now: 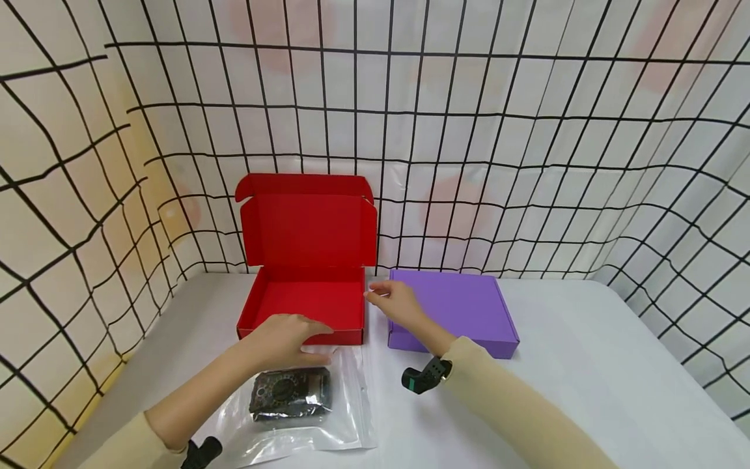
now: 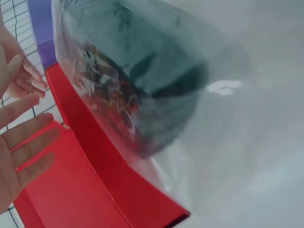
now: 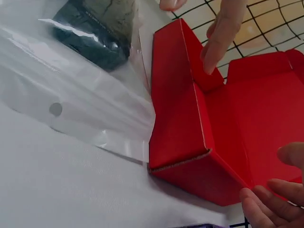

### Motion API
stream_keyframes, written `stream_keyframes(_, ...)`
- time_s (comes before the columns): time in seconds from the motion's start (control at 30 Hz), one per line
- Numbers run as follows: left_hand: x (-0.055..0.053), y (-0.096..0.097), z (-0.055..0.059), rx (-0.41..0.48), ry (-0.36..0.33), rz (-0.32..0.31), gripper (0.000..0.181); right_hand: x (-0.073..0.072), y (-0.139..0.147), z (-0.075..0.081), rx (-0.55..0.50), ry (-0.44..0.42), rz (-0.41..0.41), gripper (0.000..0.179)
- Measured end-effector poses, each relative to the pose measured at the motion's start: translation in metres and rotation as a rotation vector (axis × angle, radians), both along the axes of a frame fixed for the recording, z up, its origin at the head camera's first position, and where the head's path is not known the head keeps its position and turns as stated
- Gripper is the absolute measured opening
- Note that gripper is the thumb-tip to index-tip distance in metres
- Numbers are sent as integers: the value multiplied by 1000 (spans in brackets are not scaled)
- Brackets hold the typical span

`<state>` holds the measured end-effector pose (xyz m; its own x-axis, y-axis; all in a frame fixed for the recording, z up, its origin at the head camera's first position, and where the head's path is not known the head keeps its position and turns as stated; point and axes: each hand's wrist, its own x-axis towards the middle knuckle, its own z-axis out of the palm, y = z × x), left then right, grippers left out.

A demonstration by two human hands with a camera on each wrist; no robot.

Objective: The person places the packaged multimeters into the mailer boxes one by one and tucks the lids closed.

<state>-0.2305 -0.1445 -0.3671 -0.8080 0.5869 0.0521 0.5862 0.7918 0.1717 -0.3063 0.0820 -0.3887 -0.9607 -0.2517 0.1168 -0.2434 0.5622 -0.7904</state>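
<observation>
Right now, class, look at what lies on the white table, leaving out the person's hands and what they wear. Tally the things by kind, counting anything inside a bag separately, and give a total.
Boxes: 2 (open red box, closed purple box)
Bags: 1 (clear plastic bag)
Devices: 1 (dark device, inside the bag)
Total: 4

"Please, what is carrying the things?"

"It is a white table [image 1: 586, 365], whose far right corner is rounded."

"And which things are lying directly on it?"

"There are three. A red box [image 1: 313, 303] stands with its lid raised. To the right of it, slightly apart, is a closed purple box [image 1: 457, 303]. On the near side lies a clear plastic bag [image 1: 351, 404], touching the red box's front wall."
</observation>
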Motion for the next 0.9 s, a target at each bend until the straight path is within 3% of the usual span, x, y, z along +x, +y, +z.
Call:
stream_keyframes(0.43,29,-27,-7,-37,-84,-19,54,-1,-21,-11,3,13,-22,40)
stream_keyframes(0.6,41,-32,-12,-57,-112,23,68,-5,-18,-17,39,37,-10,46)
stream_keyframes(0.73,47,-35,-17,-56,-139,76,74,-51,-9,-78,73,140,58,47)
stream_keyframes(0.8,48,-36,-20,-46,-146,90,74,-76,-9,-112,84,141,61,48)
stream_keyframes(0.83,48,-37,-21,-42,-137,85,74,-92,-8,-132,79,141,57,57)
stream_keyframes(0.87,49,-38,-23,-40,-130,78,75,-84,-9,-122,90,127,53,57)
stream_keyframes(0.9,49,-38,-24,-38,-132,78,76,-85,-11,-123,104,110,40,56)
